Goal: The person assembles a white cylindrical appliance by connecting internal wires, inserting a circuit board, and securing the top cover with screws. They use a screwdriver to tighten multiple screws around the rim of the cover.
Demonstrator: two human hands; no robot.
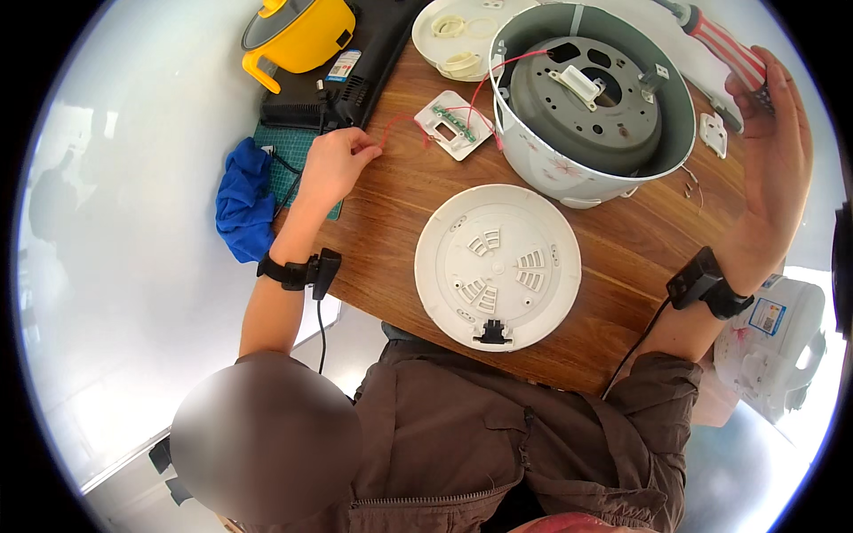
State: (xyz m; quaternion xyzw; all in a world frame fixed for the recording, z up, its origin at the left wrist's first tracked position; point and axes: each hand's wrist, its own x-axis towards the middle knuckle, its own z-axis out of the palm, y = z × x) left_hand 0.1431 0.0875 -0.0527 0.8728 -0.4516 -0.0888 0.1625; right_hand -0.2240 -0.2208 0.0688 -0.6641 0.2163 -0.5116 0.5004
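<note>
On the wooden table (622, 249), left hand (333, 164) pinching red wire (404, 124), right hand (773, 142) gripping striped screwdriver (724, 44).

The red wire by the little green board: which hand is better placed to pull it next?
Probably the left hand: its fingertips already pinch the red wire. The right hand grips a striped screwdriver.

The round base plate (498, 265) lies on the table (640, 240) before the upturned cooker body (591, 107).

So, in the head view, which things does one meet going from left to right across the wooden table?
Blue cloth → left hand pinching a red wire → small circuit board → round white base plate → upturned cooker body → right hand holding a striped screwdriver.
</note>
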